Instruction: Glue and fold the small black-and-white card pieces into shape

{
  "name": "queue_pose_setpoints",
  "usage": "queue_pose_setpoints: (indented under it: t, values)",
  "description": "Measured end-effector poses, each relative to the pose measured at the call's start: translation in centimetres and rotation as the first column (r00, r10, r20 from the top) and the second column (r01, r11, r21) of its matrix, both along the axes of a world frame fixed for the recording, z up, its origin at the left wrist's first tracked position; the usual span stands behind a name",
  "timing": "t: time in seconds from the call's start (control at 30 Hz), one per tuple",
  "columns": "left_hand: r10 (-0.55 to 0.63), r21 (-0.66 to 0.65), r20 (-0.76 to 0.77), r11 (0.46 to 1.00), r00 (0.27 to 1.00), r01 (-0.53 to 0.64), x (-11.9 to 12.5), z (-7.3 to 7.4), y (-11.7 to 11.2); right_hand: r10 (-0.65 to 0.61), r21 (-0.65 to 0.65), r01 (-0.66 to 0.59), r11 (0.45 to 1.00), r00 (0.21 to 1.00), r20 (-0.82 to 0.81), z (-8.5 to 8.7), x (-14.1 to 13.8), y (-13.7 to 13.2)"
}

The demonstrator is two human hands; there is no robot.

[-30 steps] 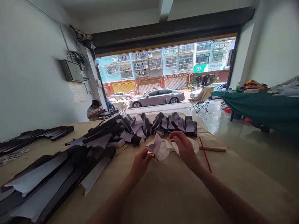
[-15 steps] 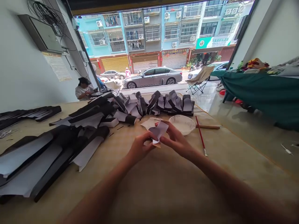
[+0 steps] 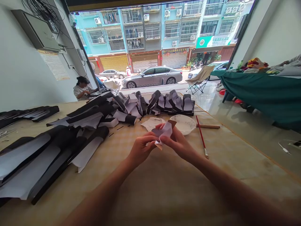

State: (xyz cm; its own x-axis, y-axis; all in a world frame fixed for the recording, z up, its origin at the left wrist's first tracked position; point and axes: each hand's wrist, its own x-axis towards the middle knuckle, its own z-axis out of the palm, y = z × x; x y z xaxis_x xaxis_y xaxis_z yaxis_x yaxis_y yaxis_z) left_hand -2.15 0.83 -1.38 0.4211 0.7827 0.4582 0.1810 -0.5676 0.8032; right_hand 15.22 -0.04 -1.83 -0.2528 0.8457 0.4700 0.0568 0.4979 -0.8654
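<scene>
My left hand (image 3: 141,149) and my right hand (image 3: 177,144) pinch a small cut piece (image 3: 164,131) between them, just above the tan tabletop (image 3: 145,185). The piece has a white-and-grey paper face and a brown edge. Right behind my right hand stands a shallow white bowl (image 3: 183,124) holding a pale residue. A crumpled white sheet (image 3: 151,123) lies beneath my fingers and partly under the piece. To my left lie long dark strips backed with white paper (image 3: 87,149), and a row of dark shaped pieces (image 3: 171,103) stands beyond.
A red-handled brush (image 3: 201,135) and a wooden stick (image 3: 209,126) lie right of the bowl. A seated person (image 3: 82,89) works beyond the table's far left. A green-draped table (image 3: 256,84) stands right; the open shopfront shows a parked silver car (image 3: 151,75).
My hands have drawn back from over the bowl, uncovering it, and now hold the small piece closer together. The view has tilted, and the piece has turned to show its brown edge.
</scene>
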Motion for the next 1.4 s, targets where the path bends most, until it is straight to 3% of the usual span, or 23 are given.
queue_pose_setpoints:
  t: [0.17,0.33,0.6,0.97,1.17,1.4]
  values:
    - [0.030,-0.078,0.076,0.997,0.997,-0.024,0.4,0.4,-0.4,-0.085,0.108,0.082,0.991,0.996,0.030,-0.3,-0.3,0.2]
    - [0.094,-0.181,0.168,0.981,0.981,-0.063,0.8,0.9,-0.6,-0.160,0.087,0.153,0.984,0.983,0.086,0.0,-0.4,0.3]
    - [0.051,-0.256,0.179,0.967,0.983,-0.004,0.8,0.6,-0.4,-0.100,0.129,0.078,0.988,0.980,0.174,0.3,-0.3,0.0]
    - [0.082,-0.367,0.136,0.930,0.987,-0.026,1.1,0.3,-0.3,-0.203,0.322,0.117,0.940,0.947,0.249,0.1,0.0,0.6]
    - [0.045,-0.434,0.137,0.901,0.990,0.019,0.7,0.0,0.0,-0.299,0.296,0.231,0.927,0.931,0.210,0.0,0.2,1.2]
    - [0.007,-0.449,0.247,0.887,0.969,0.108,1.0,-0.4,-0.3,-0.275,0.283,0.214,0.935,0.941,0.197,-0.2,0.2,1.3]
